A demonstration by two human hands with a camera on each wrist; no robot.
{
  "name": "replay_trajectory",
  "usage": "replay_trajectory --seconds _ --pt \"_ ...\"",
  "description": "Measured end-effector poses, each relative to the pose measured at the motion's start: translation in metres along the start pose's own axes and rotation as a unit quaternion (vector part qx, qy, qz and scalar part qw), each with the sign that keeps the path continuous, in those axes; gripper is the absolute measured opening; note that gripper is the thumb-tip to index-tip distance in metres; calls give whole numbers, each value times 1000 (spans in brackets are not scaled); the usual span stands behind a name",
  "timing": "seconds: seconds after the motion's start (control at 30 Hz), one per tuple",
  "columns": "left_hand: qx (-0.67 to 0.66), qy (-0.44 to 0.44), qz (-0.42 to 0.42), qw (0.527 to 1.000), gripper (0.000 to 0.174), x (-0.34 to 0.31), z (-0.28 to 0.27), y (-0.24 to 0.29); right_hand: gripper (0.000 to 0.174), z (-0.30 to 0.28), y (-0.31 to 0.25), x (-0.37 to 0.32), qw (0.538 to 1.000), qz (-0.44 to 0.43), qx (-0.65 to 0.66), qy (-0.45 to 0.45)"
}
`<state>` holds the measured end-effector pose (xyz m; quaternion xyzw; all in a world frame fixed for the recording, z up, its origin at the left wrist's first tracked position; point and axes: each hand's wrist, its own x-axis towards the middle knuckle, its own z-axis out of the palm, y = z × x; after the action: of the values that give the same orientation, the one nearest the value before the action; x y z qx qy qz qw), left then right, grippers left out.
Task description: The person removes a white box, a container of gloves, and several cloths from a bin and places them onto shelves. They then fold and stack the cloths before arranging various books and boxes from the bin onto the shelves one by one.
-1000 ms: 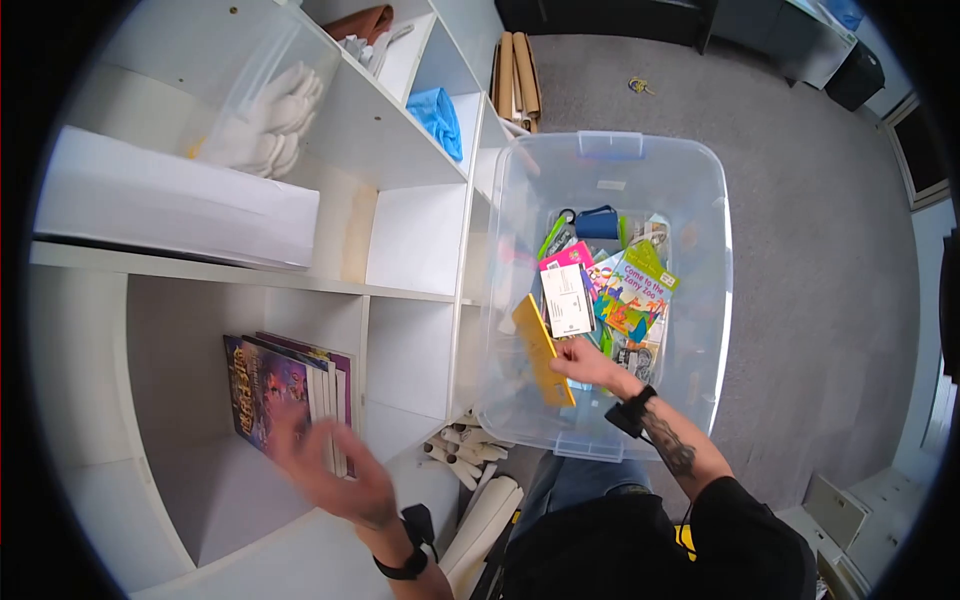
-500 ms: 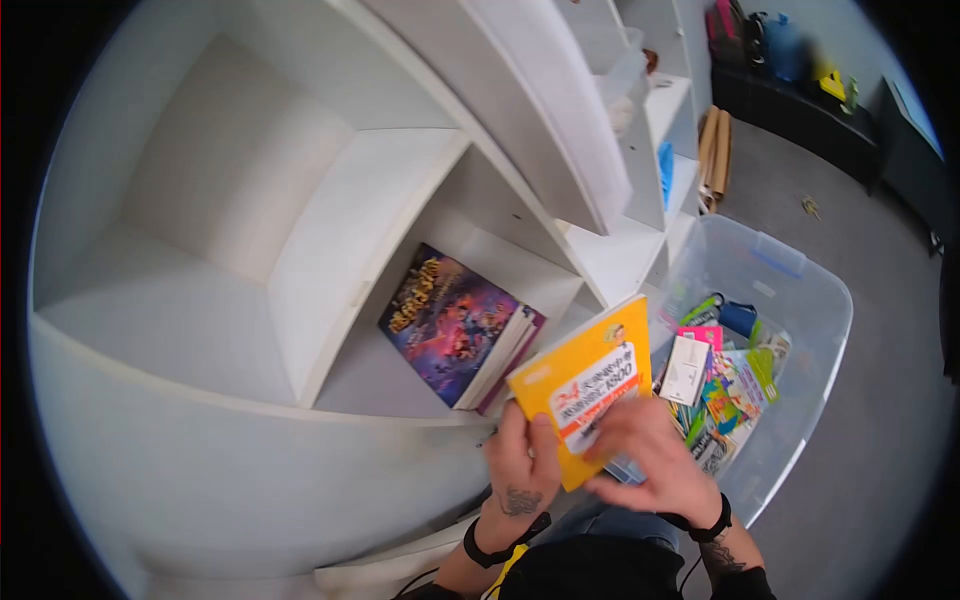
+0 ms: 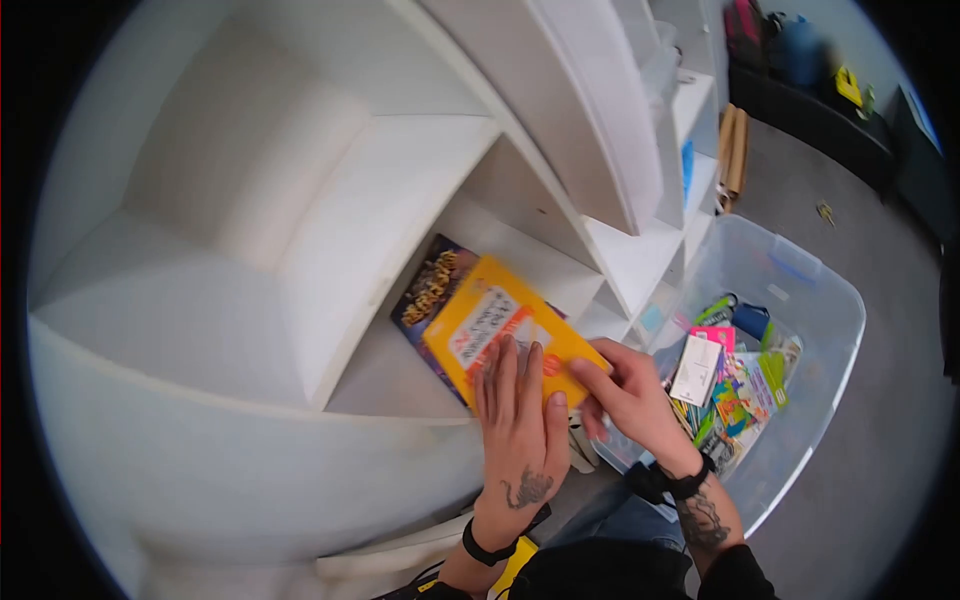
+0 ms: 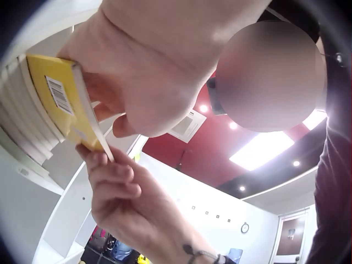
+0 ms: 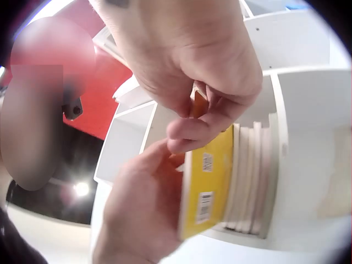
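Note:
A yellow paperback book [image 3: 490, 320] with a white and orange title panel lies over a purple-covered book [image 3: 445, 285] at the shelf opening. My left hand [image 3: 525, 440] rests on its front cover with fingers extended. With thumb and curled fingers, my right hand [image 3: 640, 400] pinches the corner nearest me. Both wrist views show the yellow back cover, with a barcode [image 4: 59, 94]. In the right wrist view, a row of upright books [image 5: 253, 176] stands in the compartment close beside the yellow book.
White shelving [image 3: 350, 250] surrounds the compartment, with another cubby to its left. On the right, a clear plastic bin [image 3: 835, 370] holds books, a blue mug [image 3: 750, 320] and a white card [image 3: 697, 368]. Rolled brown paper [image 3: 735, 155] stands beyond it.
The yellow book has come out of the bin to the shelf, over the purple book. My left hand has moved onto its cover; my right hand has shifted to its near corner.

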<state>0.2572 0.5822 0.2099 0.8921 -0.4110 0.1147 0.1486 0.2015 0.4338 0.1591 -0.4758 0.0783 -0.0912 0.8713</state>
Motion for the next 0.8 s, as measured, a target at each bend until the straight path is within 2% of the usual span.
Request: replay_trajectory --seconds 0.07,0.1,0.13,0.2,0.3,0.37,0.4,0.43,0.47,0.5,0.53,0.6,0.7,0.8 --pt "5 -42 -19 999 63 4 16 3 31 -1 6 17 998 -36 50 -17" --pt "23 -20 -17 999 64 6 22 1 36 -3 20 25 995 -68 67 12" --pt "48 -32 -20 998 66 9 24 -4 41 -3 11 22 990 -81 114 29" --pt "58 -31 -39 997 64 25 25 -11 42 -23 21 16 985 -65 148 61" --pt "95 -21 -57 994 52 50 42 -52 37 -62 90 24 980 -48 63 182" --pt "46 -44 -74 995 48 63 40 -79 35 -104 141 14 963 -15 -6 271" --pt "25 -54 -84 995 45 64 44 -91 32 -128 162 4 944 23 -68 323" --pt "20 -21 -84 996 41 62 50 -99 33 -153 181 -10 915 69 -186 351" --pt "67 -9 -82 994 41 61 40 -36 30 -212 187 -53 898 98 -283 323" --pt "75 -3 -92 993 41 60 44 -34 28 -245 214 -74 836 143 -427 314" --pt "80 3 -103 991 41 60 47 -37 26 -270 235 -90 751 185 -560 296" --pt "113 23 -93 989 43 60 53 -41 26 -313 266 -115 701 329 -549 315" --pt "133 40 -96 986 46 63 58 -37 34 -355 291 -147 698 290 -495 429" --pt "147 46 -93 984 47 61 62 -43 46 -397 308 -163 610 244 -553 513"
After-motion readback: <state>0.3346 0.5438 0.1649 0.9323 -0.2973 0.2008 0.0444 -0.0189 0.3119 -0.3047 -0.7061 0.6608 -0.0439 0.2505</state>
